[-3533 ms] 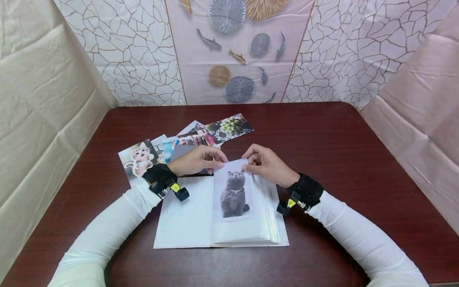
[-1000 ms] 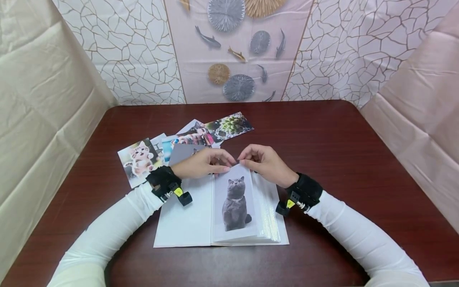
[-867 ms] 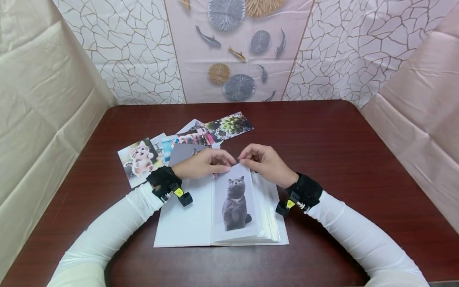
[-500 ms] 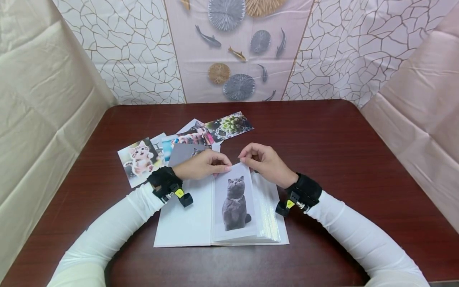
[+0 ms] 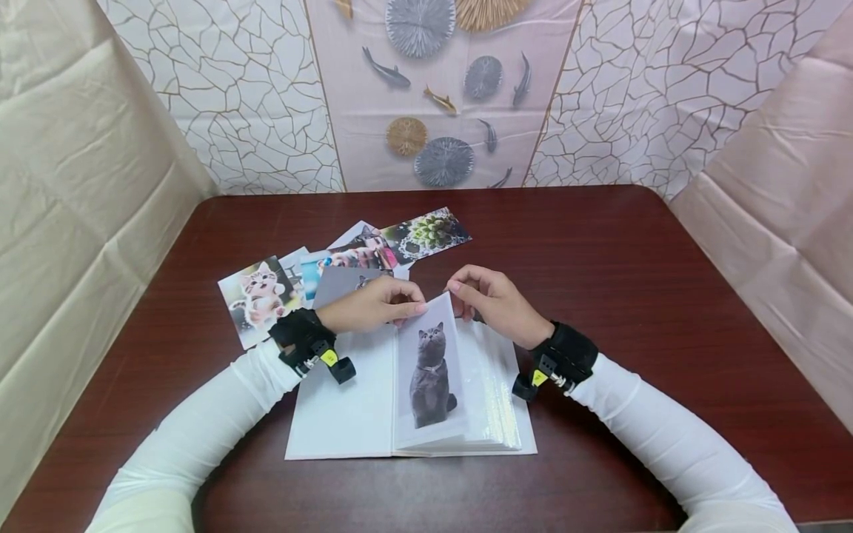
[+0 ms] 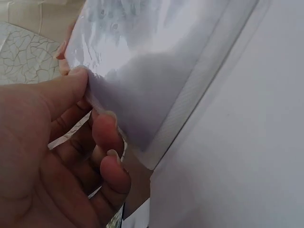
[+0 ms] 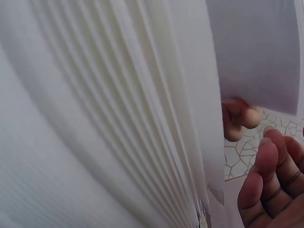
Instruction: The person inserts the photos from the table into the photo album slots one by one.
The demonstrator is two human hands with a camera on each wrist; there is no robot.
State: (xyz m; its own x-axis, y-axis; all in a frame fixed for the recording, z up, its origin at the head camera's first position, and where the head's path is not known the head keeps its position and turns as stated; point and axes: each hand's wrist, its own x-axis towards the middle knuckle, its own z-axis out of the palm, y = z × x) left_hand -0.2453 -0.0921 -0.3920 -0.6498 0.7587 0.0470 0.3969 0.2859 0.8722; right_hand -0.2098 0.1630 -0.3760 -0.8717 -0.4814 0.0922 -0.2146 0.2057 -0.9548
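Note:
A photo album (image 5: pixel 343 414) lies open on the table. On its right side, a clear sleeve holds a photo of a grey cat (image 5: pixel 432 377); this page is partly raised and tilted left. My left hand (image 5: pixel 373 305) pinches the page's top edge between thumb and fingers. The left wrist view shows the thumb (image 6: pixel 71 88) on the glossy sleeve (image 6: pixel 142 71) with fingers behind it. At the page's top right corner is my right hand (image 5: pixel 496 305), fingers loosely bent, fingertips by the edge. In the right wrist view its fingertips (image 7: pixel 266 156) are below the page (image 7: pixel 259 52).
Loose photos lie behind the album: a kitten print (image 5: pixel 260 300) at the left, a succulent print (image 5: pixel 426 235) at the back, several others overlapping between. More album pages (image 5: pixel 503 414) are stacked beneath the raised one. The brown table (image 5: pixel 633 296) extends right; patterned cloth (image 5: pixel 446 96) hangs behind.
The photo first slid down into the sleeve. In the last half second the page has lifted and swung left with my left hand, while the right hand's thumb shifted at the corner.

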